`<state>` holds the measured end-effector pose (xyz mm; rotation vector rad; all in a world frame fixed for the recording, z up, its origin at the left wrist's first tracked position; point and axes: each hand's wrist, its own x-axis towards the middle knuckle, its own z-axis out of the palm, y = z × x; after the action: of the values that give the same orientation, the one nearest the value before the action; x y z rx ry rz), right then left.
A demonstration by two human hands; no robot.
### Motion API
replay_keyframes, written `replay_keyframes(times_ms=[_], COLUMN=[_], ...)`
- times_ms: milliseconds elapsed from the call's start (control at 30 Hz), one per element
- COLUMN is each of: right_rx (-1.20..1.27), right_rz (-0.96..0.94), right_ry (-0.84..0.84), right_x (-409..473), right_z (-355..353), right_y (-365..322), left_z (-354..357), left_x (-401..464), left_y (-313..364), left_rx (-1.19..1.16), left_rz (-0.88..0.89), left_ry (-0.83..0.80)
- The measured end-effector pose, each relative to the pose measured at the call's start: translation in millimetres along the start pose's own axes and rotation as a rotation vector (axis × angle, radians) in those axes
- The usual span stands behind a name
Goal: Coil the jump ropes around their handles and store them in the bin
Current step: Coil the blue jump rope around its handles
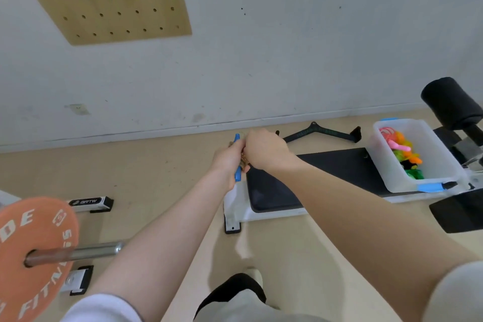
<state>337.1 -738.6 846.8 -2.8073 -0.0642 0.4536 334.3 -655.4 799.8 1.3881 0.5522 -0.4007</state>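
My left hand [226,162] grips the blue handles [237,174] of a jump rope, held upright above the floor near the bench's left end. A brownish rope [244,159] is wound around the handles between my hands. My right hand [264,153] is curled against the handles and the coil, its fingers hidden from view. At the right, on the bench, stands the white bin [433,165]. It holds several coiled ropes in pink, orange and green [403,154].
A black padded bench [326,165] on a white frame lies ahead, with a black roller pad [452,104] at its right end. A black cable bar [321,132] lies by the wall. An orange weight plate [34,251] on a barbell is at the left. A pegboard [112,8] hangs on the wall.
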Motion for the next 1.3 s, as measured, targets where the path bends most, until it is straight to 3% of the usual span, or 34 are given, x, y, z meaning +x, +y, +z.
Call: replay_keyframes(times_ms=[233, 367, 467, 633, 800, 967, 1067, 1167, 1233, 1300], right_rx=[-0.144, -0.352, -0.362, -0.208, -0.391, -0.367, -0.057, 0.638, 0.912, 1.008], right_rz=[0.022, -0.084, -0.107, -0.04, -0.227, -0.21, -0.087, 0.02, 0.091, 0.165], right_ry=[0.1, -0.026, -0.115, 0.119, 0.131, 0.171, 0.079, -0.093, -0.089, -0.008], right_x=[42, 56, 67, 68, 79, 97, 107, 121, 128, 136], right_z=[6, 12, 12, 26, 22, 22, 20, 5, -11, -27], right_y=[4, 7, 11, 45, 91, 132, 174, 227, 267, 311], left_z=[12, 16, 18, 39, 68, 112, 148, 202, 244, 288], left_x=[51, 77, 92, 100, 105, 128, 141, 152, 159, 165], left_y=[23, 12, 10, 18, 14, 23, 21, 19, 16, 9], left_rx=[0.102, 0.042, -0.073, -0.091, -0.069, -0.082, -0.098, -0.188, -0.204, -0.165], left_rz=[0.058, -0.019, -0.106, -0.296, -0.404, -0.394, -0.277, -0.223, -0.219, -0.188], left_ry=[0.073, 0.121, 0.136, 0.068, -0.048, -0.065, -0.13, -0.223, -0.292, -0.395])
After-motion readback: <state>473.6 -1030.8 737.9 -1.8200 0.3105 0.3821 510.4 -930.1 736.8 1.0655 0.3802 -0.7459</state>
